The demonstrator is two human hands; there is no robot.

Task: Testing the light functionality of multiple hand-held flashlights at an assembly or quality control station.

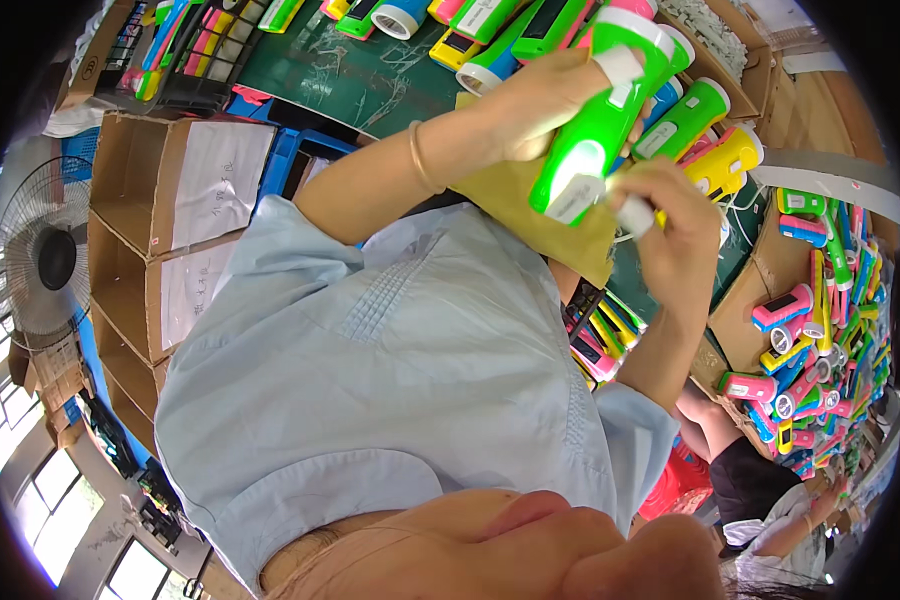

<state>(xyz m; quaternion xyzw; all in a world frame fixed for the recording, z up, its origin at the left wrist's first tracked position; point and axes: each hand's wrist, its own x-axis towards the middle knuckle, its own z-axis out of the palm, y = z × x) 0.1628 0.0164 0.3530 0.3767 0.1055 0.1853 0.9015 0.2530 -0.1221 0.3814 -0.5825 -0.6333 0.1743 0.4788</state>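
My left hand (540, 105), with a ring bracelet at the wrist and a white cover on its thumb, is closed around a green flashlight (602, 115). The flashlight tilts, its white head up and its tail toward my right hand. A bright glare lies on its lower body, beside a pale rectangular panel (576, 196). My right hand (675, 215) is at the tail end, fingers curled in a pinch with white covers on the tips. Whatever is between those fingers is too small or blurred to name. Below the flashlight a yellow cloth (545, 222) hangs over the table edge.
More flashlights (685, 118) lie on the green tabletop (320, 70). A large pile of colourful flashlights (820, 340) fills the right side. Cardboard compartments (130, 225) and a fan (55, 258) stand at left. Another person (760, 500) is at lower right.
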